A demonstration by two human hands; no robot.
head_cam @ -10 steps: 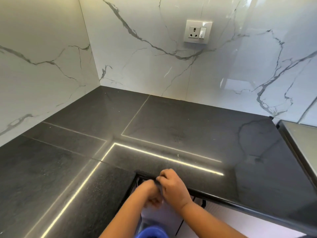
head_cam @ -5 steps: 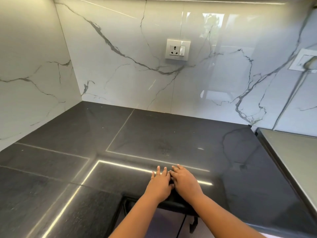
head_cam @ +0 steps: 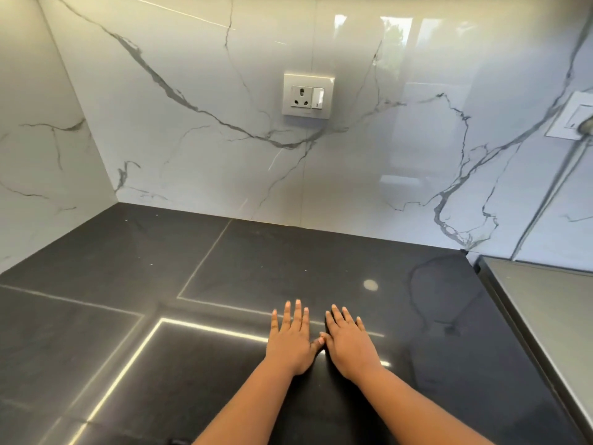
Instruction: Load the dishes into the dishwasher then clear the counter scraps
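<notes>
My left hand (head_cam: 290, 340) and right hand (head_cam: 348, 340) have slid forward onto the dark counter (head_cam: 224, 264), fingers flat, holding nothing; apparently nothing remains to clear.

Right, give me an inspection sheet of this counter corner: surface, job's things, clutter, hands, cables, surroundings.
Surface: dark polished countertop, glossy, with pale seam lines and a reflected light strip; a few tiny pale specks near the back wall.
Job's things: nothing seen; no dishes or dishwasher in view.
Clutter: nothing seen beyond the specks.
Hands: left hand and right hand lie flat on the counter side by side, fingers straight, thumbs touching, holding nothing.
Cables: nothing seen; the wall socket has nothing plugged in.
Surroundings: white marble-look backsplash on two walls, a second switch plate at the right edge, a grey steel surface to the right.
</notes>
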